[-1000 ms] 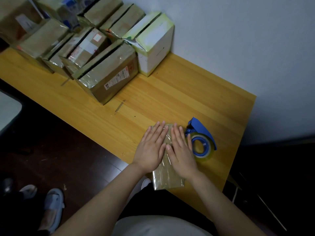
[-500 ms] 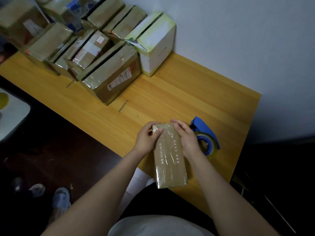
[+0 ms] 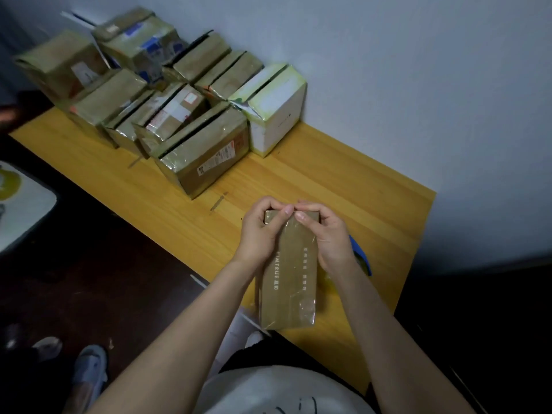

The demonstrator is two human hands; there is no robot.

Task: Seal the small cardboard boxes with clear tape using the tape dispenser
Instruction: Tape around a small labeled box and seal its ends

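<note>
A: Where is the box?

B: Low centre of the frame, over the near edge of the table. The box is long, brown and glossy with clear tape, and white print runs along its top. Its far end is in both hands.

A: How do the fingers lie?

B: The left hand and right hand each curl over the far end. Both thumbs press down on the top face there, tips almost meeting. The other fingers wrap over the end, out of sight behind the box.

A: Does it rest on the wood?

B: I cannot tell; the forearms and the box itself cover what is under it.

A: And the dispenser?

B: Just right of the box, mostly hidden behind the right hand and wrist. Only a blue strip of the dispenser shows.

A: What else is around?

B: In the upper left a cluster of taped brown boxes stands on the table, packed close together, several with dark slots along their tops. A white box with yellowed tape sits at the right end of that cluster, against the wall. Two short scraps of tape stick to the wood between the cluster and the hands. A shoe shows on the dark floor at lower left.
</note>
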